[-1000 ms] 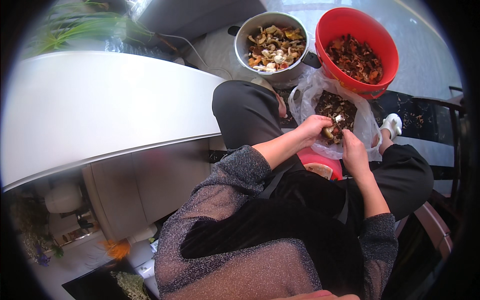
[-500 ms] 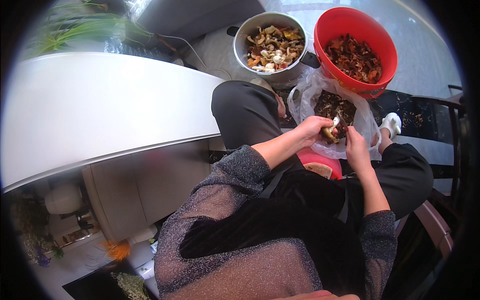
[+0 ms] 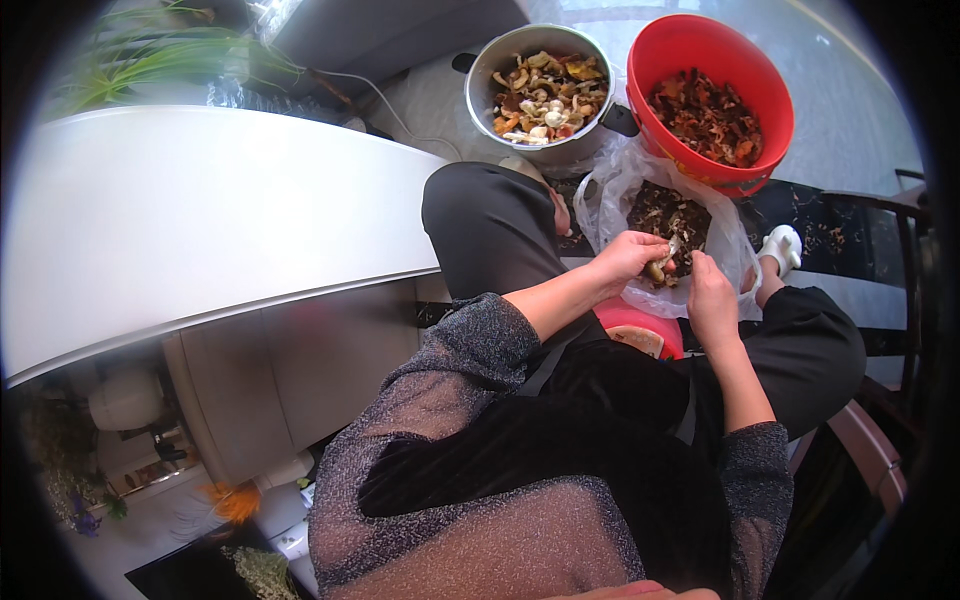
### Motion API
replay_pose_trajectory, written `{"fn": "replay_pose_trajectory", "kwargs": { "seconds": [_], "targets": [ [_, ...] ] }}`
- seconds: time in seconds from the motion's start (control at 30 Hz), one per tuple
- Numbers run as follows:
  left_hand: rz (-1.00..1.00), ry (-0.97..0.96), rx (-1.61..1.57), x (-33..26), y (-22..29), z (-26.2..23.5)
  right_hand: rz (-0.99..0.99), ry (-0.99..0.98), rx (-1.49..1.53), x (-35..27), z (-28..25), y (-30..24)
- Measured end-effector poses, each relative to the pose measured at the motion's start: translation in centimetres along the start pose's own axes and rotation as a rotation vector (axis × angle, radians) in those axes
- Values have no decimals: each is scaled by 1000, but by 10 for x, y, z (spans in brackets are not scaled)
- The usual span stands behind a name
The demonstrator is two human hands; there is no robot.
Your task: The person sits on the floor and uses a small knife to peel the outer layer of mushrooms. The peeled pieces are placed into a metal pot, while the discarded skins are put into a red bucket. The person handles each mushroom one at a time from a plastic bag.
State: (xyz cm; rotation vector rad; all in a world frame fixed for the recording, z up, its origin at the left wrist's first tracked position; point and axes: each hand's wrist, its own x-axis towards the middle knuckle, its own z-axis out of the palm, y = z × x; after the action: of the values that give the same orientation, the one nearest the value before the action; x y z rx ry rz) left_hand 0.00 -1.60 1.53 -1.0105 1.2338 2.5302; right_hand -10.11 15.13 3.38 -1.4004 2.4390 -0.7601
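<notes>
My left hand (image 3: pixel 628 257) is closed around a small pale mushroom (image 3: pixel 657 271) held over a clear plastic bag (image 3: pixel 610 195) full of dark scraps. My right hand (image 3: pixel 710 292) is closed beside it, touching the same mushroom; a thin pale tool tip (image 3: pixel 674 247) sticks up between the hands, and its handle is hidden. Beyond the bag stand a metal pot (image 3: pixel 540 95) with cut mushroom pieces and a red bucket (image 3: pixel 712 105) with brown mushrooms.
A white tabletop (image 3: pixel 190 220) curves along my left. A red stool edge (image 3: pixel 640 325) shows between my knees. A dark chair frame (image 3: pixel 900 260) stands at the right, and a green plant (image 3: pixel 150 50) at the upper left.
Both hands stay over the bag; the fingers shifted slightly as the mushroom turned between them.
</notes>
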Motion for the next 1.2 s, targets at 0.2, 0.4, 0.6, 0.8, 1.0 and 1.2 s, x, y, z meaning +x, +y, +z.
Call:
{"fn": "replay_pose_trajectory", "kwargs": {
  "seconds": [0.2,0.4,0.6,0.8,1.0,1.2],
  "targets": [
    [-1,-10,-42,-1,-1,0,20,-15,-131,0,6,8],
    [-9,-62,-54,0,0,-1,127,-41,13,3,8,17],
    [-87,-83,-318,-1,4,-3,49,28,143,1,0,0],
    [-118,-61,-452,-3,4,-2,-35,15,162,-3,2,-9],
    [-162,-121,-494,-1,1,-4,54,60,188,0,10,7],
    [-136,-154,-457,-4,1,-2,281,-6,496,2,19,25]
  ]
}}
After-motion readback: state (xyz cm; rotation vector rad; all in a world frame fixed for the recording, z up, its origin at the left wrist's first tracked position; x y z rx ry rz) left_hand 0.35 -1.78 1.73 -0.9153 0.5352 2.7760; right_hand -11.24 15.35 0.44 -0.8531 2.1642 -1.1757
